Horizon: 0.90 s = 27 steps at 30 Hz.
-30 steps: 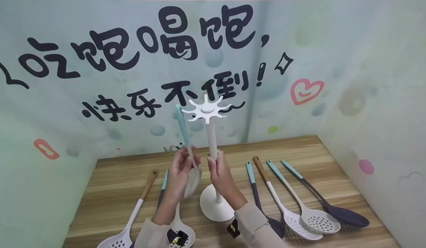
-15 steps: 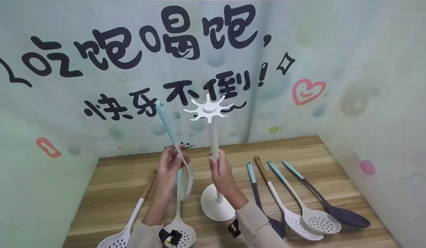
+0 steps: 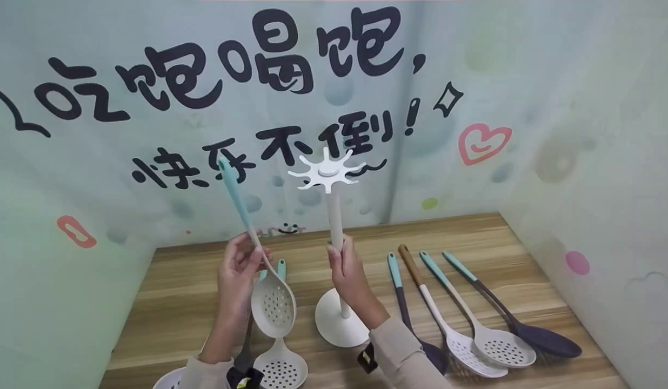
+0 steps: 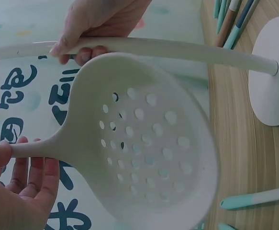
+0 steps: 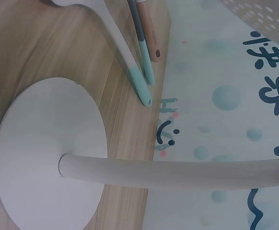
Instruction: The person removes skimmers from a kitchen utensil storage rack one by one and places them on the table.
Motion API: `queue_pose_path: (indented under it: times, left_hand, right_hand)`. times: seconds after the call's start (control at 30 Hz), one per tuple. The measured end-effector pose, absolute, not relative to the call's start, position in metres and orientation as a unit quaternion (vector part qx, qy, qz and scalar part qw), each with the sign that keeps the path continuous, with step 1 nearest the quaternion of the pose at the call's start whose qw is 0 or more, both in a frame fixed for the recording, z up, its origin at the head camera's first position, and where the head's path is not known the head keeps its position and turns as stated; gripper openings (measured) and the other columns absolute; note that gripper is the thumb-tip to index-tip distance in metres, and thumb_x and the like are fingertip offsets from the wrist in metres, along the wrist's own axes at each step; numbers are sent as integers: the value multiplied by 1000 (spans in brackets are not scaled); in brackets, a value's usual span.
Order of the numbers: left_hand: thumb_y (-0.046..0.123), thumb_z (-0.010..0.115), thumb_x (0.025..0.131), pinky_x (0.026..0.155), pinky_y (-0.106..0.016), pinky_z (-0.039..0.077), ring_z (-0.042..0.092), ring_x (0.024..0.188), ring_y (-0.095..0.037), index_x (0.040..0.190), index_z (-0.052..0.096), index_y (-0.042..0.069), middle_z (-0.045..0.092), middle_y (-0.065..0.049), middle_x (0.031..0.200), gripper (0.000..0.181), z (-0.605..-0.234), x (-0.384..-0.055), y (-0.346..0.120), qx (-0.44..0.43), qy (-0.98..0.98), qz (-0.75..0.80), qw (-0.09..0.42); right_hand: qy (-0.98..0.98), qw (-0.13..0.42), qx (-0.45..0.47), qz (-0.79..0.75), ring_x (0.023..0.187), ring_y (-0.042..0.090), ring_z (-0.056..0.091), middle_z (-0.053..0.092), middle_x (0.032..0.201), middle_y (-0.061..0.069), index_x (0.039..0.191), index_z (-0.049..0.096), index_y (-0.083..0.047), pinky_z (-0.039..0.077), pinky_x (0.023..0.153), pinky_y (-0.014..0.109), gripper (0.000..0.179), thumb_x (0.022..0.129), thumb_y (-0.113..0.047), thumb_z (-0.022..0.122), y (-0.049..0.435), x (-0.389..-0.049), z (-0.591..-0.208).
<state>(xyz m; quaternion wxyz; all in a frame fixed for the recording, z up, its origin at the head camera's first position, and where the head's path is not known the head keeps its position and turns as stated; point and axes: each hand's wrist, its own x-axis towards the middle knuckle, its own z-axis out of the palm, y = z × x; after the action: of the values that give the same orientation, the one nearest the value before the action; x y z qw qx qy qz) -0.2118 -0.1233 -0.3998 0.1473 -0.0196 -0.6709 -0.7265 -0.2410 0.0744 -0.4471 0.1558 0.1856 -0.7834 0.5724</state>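
My left hand (image 3: 238, 278) pinches the pale shaft of a skimmer (image 3: 258, 319), just above its perforated bowl. The skimmer's mint handle (image 3: 234, 192) points up and leans left, and its bowl faces the head camera. In the left wrist view, thumb and fingers of the left hand (image 4: 29, 187) meet on the neck beside the wide bowl (image 4: 77, 134). My right hand (image 3: 349, 275) grips the post of a white utensil stand (image 3: 335, 216) midway up. The stand's round base (image 3: 334, 324) is at the table, and its star-shaped hook top (image 3: 327, 172) carries nothing.
On the wooden table (image 3: 182, 286), a second pale skimmer (image 3: 280, 356) and a white perforated utensil (image 3: 166, 378) lie at left, partly covered. Several utensils lie at right, including a brown-handled slotted turner (image 3: 428, 302) and a dark spoon (image 3: 550, 340). Printed walls (image 3: 582, 189) enclose the table.
My left hand has moved left, away from the stand, with the skimmer. Its bowl has turned from edge-on to facing the head camera. The right hand and stand stay nearly where they were.
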Motion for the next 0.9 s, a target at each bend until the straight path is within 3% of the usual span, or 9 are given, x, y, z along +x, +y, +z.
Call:
queue_pose_path:
  times: [0.23,0.43,0.67,0.9]
  left_hand:
    - [8,53,94,74,-23,53,65,85,-8,128,46,5,64,0,94,35,-403,-206,-145,-4,-702,-696,154]
    - [8,53,94,73,-21,52,64,83,-6,128,47,5,63,6,89,34,-409,-202,-164,13,-722,-674,155]
    - [6,51,94,71,-16,50,61,76,-1,130,46,5,62,11,84,36,-418,-198,-189,48,-765,-621,163]
    - [8,51,95,71,-14,48,57,76,2,131,47,7,60,16,82,37,-430,-191,-213,77,-797,-579,153]
  right_hand:
    - [-782,159,182,574,63,6,35,37,77,-2,117,37,3,34,55,18,22,100,-12,40,73,-241,-446]
    - [-781,164,187,574,64,6,35,37,76,0,114,37,8,33,57,18,19,98,-3,39,72,-229,-428]
    - [-780,151,178,580,64,5,35,37,77,0,115,37,6,33,57,18,19,99,-3,39,72,-219,-414]
    - [-776,147,178,586,64,6,37,39,78,2,116,37,4,35,56,18,20,100,-7,38,73,-232,-432]
